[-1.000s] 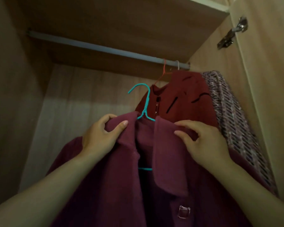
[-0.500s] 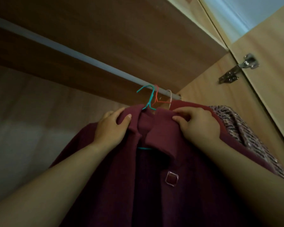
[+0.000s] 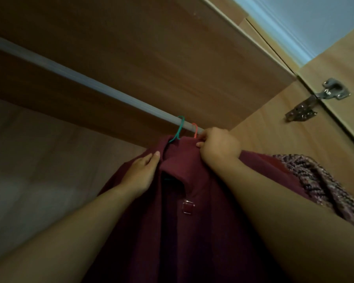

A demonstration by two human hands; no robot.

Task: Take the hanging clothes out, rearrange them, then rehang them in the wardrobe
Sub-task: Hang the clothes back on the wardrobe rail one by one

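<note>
Maroon coat (image 3: pixel 208 237) of soft matte cloth hangs by a thin teal hanger hook (image 3: pixel 180 127) on the smooth round rail (image 3: pixel 90 82). The left hand (image 3: pixel 141 172) pinches its collar; the right hand (image 3: pixel 221 146), fingers curled, clamps its shoulder.

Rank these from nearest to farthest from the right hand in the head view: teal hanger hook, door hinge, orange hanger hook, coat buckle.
1. Orange hanger hook, just left of the right hand, on the rail.
2. Teal hanger hook, further left on the rail.
3. Buckle, below on the maroon coat.
4. Door hinge, up at the far right.
</note>
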